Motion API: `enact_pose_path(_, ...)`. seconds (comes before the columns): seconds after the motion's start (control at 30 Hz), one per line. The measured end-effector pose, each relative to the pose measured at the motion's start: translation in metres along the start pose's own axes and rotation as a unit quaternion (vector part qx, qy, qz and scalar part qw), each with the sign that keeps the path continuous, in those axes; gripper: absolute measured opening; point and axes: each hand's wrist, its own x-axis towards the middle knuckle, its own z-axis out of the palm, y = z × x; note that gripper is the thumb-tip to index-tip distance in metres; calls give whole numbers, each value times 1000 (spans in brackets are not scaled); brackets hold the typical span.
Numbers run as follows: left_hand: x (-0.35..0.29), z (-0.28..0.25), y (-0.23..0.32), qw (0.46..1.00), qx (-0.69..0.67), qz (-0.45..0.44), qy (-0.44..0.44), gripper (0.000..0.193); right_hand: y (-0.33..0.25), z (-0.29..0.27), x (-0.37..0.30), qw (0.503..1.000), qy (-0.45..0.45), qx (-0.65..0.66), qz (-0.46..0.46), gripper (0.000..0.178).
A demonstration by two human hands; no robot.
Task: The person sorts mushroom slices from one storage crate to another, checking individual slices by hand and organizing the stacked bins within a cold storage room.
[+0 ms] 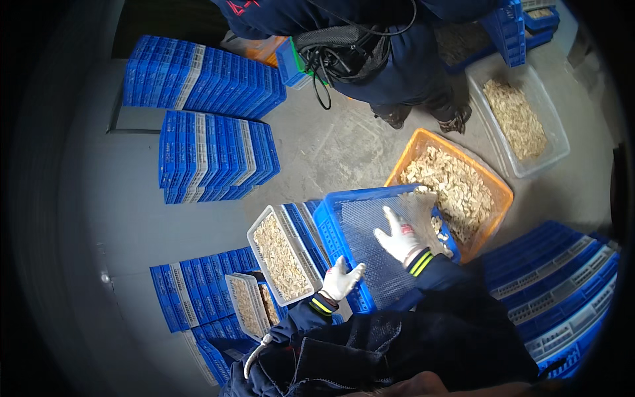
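Concrete floor [324, 142] extends beyond the blue mesh-bottomed crate [369, 268]: left hand [340, 280] at its left side, grip indeterminable; right hand [399, 241] over it, fingers spread; rightward, an orange tub [499, 192], whose pale pieces [458, 184] might scatter should the crate slip.

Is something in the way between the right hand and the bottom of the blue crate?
Nothing that I can see. The right hand is over a bare part of the blue crate; some pale pieces lie off to its right, not under it.
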Motion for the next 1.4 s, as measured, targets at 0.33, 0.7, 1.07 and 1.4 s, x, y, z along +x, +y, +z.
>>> enact_pose_path(0.33, -14, -11, -7, 998, 46, -8, -45, 60, -95, -8, 75, 843, -322, -400, -159, 62)
enact_pose_path(0.7, -3, 0, -36, 992, -77, 98, -12, 51, -94, -68, 25, 664, -279, -639, -269, 19)
enact_pose_path(1.07, 17, -6, -102, 984, 126, 117, 41, 100, -91, -20, -5, 677, -267, -649, -221, 24)
enact_pose_path(1.4, 32, -20, -86, 994, 26, 86, 55, 98, -101, -32, -49, 698, -145, -654, -252, 25)
